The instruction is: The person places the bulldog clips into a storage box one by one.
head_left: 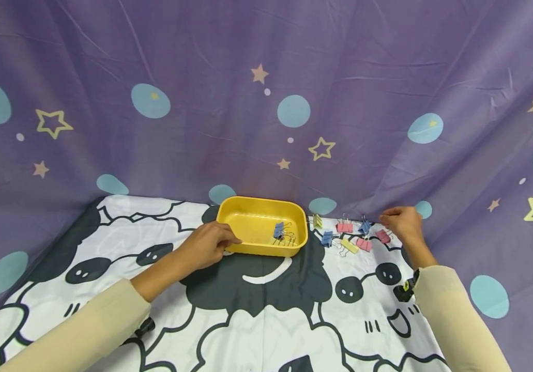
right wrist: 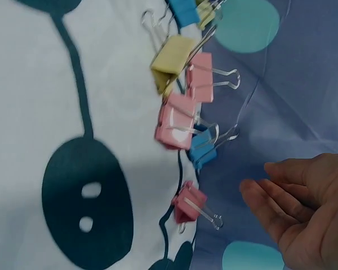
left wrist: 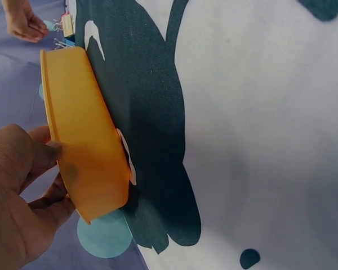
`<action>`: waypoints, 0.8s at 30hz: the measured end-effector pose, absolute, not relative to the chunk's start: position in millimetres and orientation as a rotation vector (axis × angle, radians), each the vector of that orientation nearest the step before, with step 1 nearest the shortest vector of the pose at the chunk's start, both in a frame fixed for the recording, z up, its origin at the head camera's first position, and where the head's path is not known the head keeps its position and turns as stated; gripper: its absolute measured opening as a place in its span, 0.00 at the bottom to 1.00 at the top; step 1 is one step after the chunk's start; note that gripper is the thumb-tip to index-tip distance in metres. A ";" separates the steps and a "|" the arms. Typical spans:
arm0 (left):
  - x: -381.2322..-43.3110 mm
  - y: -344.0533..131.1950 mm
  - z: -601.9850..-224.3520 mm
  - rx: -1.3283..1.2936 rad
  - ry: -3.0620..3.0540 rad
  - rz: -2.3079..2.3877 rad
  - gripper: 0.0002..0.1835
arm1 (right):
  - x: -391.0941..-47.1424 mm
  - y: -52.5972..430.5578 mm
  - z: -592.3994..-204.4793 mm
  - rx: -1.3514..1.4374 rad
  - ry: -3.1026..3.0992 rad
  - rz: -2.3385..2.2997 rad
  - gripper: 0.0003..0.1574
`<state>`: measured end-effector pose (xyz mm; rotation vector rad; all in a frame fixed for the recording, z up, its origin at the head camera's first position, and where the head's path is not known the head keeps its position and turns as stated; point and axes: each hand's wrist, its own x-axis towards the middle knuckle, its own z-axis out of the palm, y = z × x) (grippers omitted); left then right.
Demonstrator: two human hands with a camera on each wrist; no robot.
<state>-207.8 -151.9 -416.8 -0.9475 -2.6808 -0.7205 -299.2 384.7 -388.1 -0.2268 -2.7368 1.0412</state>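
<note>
My left hand [head_left: 208,245] grips the near left rim of a yellow plastic tub [head_left: 261,250], thumb on its outer wall in the left wrist view. Inside the tub, toward its right end, are a blue binder clip [head_left: 278,230] and other clips showing mostly wire handles. My right hand [right wrist: 304,205] hovers by the far right group of clips, fingers loosely bent and nothing between them. Nearest to it are a dark pink binder clip [right wrist: 190,203] and a blue binder clip [right wrist: 203,147], both apart from the fingertips. Beyond these lie two pink clips [right wrist: 176,122] and a yellow clip [right wrist: 172,59].
Another blue clip [head_left: 326,238] and a yellow-green clip [head_left: 317,221] lie just right of the tub. Everything rests on a white cloth [head_left: 266,330] with black cartoon sheep. A purple curtain [head_left: 210,103] with stars rises right behind the tub and clips.
</note>
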 end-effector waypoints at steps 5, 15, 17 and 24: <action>-206.9 -151.7 -415.9 -0.955 -2.675 -0.714 0.22 | -295.8 393.1 -392.5 -0.255 -2.739 0.827 0.21; -206.9 -152.0 -414.9 -0.954 -2.680 -0.705 0.23 | -293.5 404.8 -397.9 -0.386 -2.754 0.890 0.24; -206.8 -152.2 -414.8 -0.955 -2.683 -0.706 0.23 | -293.0 407.5 -399.3 -0.437 -2.748 0.908 0.24; -207.2 -152.0 -415.7 -0.962 -2.677 -0.702 0.22 | -293.2 419.4 -405.5 -0.597 -2.699 0.951 0.18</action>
